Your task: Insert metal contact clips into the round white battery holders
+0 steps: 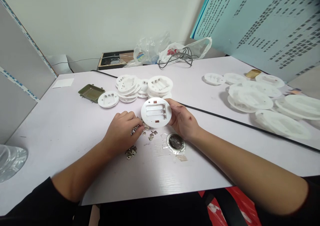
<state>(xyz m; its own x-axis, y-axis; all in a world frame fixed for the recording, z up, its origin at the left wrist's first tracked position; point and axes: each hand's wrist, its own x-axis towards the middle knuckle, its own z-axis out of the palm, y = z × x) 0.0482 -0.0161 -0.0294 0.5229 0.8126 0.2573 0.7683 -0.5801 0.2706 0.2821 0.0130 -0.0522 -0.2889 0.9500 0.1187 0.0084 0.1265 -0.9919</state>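
Note:
My right hand holds a round white plastic battery base by its right edge, tilted up toward me, its three battery slots showing. My left hand rests curled on the table, fingertips pinched in a small heap of metal contact clips. More clips lie just below that hand. What the fingertips hold is too small to name.
A stack of white round bases sits behind my hands, beside a green tray. White round covers spread at the right. A black cable crosses the table. A tape roll lies near my right wrist. Plastic bags sit at the back.

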